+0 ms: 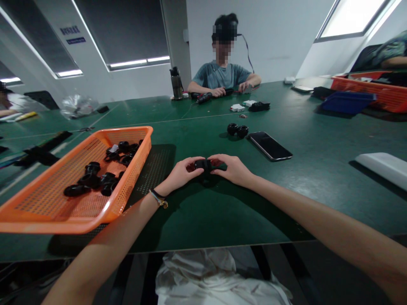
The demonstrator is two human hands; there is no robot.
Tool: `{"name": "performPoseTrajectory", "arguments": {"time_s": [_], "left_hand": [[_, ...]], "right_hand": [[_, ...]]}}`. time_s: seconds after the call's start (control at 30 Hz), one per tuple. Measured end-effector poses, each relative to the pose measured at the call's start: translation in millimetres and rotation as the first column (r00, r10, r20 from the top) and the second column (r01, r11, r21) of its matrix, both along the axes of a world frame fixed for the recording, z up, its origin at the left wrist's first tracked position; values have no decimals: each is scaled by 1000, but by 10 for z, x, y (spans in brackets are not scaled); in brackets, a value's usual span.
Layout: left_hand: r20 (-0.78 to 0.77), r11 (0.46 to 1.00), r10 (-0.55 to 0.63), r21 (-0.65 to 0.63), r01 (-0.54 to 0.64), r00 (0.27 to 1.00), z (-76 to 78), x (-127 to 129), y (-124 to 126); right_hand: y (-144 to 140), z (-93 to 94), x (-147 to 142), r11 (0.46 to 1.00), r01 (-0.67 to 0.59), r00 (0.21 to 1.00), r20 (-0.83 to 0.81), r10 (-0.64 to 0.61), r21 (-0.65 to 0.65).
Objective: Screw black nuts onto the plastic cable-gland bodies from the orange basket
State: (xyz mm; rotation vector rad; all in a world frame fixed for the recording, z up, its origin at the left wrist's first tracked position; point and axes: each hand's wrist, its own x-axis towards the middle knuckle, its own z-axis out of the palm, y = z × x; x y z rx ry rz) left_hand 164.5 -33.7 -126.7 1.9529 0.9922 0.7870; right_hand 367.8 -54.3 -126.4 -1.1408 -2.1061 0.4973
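Between my two hands, just over the green table (178,220), is a small black plastic part (202,165). My left hand (182,173) pinches its left end between thumb and fingers. On the other end, the thumb and fingers of my right hand (233,168) close in the same way. Fingers cover part of it, so its exact kind does not show. Left of my hands, an orange mesh basket (104,218) contains several similar glossy black parts (92,176). Another black part with two rounded ends (237,130) lies beyond my right hand, beside a smartphone (270,145).
Across the table sits a person (222,72) with hands on black items, near a dark bottle (176,83). White and black pieces (259,106) lie in front of them. At right are a blue tray (346,103), a red-orange basket (381,95) and a white object (383,167).
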Motion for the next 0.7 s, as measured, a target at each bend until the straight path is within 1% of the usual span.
{"name": "performPoseTrajectory", "arguments": {"time_s": [0.27, 0.7], "left_hand": [[0, 1000, 3, -5, -3, 1000, -1, 11, 7], [-1, 1000, 4, -7, -4, 1000, -9, 3, -2]], "right_hand": [[19, -27, 4, 1000, -14, 1000, -13, 14, -22], [-8, 25, -5, 998, -10, 1000, 6, 10, -56]]}}
